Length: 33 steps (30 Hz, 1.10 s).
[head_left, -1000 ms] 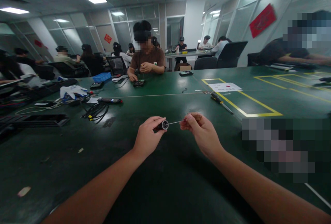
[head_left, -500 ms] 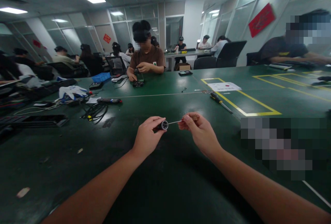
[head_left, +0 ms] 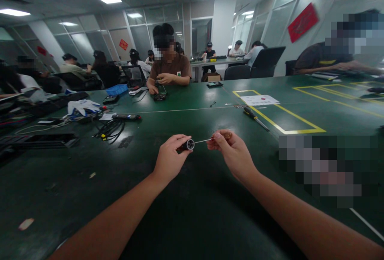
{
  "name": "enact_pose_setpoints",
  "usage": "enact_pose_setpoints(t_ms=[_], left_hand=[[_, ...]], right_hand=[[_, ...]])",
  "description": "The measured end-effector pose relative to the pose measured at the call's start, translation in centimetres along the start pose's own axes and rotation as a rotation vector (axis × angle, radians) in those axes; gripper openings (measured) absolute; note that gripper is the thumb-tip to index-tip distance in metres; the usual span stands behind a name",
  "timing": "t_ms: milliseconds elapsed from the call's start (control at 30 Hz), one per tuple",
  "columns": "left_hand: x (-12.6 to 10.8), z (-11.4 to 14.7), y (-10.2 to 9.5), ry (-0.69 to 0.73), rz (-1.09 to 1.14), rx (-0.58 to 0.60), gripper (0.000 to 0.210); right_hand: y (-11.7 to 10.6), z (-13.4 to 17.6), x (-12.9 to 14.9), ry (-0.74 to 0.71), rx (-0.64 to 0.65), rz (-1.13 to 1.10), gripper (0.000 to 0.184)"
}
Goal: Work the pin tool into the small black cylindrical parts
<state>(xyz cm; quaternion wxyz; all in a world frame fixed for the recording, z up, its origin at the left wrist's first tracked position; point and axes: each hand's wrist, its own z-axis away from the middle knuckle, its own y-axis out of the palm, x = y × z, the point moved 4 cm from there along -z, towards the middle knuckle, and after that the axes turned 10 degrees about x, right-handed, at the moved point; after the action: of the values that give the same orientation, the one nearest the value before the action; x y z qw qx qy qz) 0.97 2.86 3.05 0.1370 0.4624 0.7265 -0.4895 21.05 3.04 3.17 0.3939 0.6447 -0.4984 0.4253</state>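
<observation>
My left hand [head_left: 171, 156] is closed around a small black cylinder [head_left: 190, 144] whose round, silvery-rimmed open end faces right and toward me. In my right hand [head_left: 231, 150] is a screwdriver [head_left: 204, 141], gripped by its reddish-brown handle between thumb and fingers. Its thin metal shaft points left, and the tip reaches the cylinder's open end. Whether the tip touches anything inside is too small to tell. Both hands are held above the green table [head_left: 192, 220].
A second screwdriver [head_left: 256, 118] lies beyond my right hand, near a white paper sheet [head_left: 259, 99]. To the left are a black cable [head_left: 111, 130], a pen-shaped tool [head_left: 127, 117] and white gloves [head_left: 84, 107]. A person [head_left: 169, 66] works across the table.
Both hands keep almost the same pose, with the screwdriver tip still at the cylinder's opening. The whole view has shifted very slightly.
</observation>
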Motion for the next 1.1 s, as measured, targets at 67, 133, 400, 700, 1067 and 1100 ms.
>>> enact_pose_setpoints(t_ms=[67, 133, 400, 700, 1067, 1100], left_hand=[[0.0, 0.0, 0.0, 0.01, 0.002, -0.002, 0.042], [0.0, 0.1, 0.0, 0.02, 0.004, -0.007, 0.042], [0.4, 0.1, 0.1, 0.006, 0.031, -0.002, 0.042], [0.3, 0.1, -0.2, 0.049, 0.027, -0.021, 0.034], [0.5, 0.1, 0.0, 0.016, 0.022, -0.035, 0.038], [0.5, 0.1, 0.0, 0.018, 0.018, -0.036, 0.038]], right_hand=[[0.0, 0.0, 0.1, -0.005, 0.008, 0.032, 0.028], [0.0, 0.0, 0.2, -0.009, 0.024, 0.06, 0.028], [0.3, 0.1, 0.1, 0.012, 0.04, 0.009, 0.027], [0.2, -0.2, -0.5, 0.143, 0.014, -0.299, 0.032], [0.3, 0.2, 0.4, -0.013, 0.033, 0.047, 0.027], [0.3, 0.3, 0.5, -0.019, 0.035, 0.07, 0.027]])
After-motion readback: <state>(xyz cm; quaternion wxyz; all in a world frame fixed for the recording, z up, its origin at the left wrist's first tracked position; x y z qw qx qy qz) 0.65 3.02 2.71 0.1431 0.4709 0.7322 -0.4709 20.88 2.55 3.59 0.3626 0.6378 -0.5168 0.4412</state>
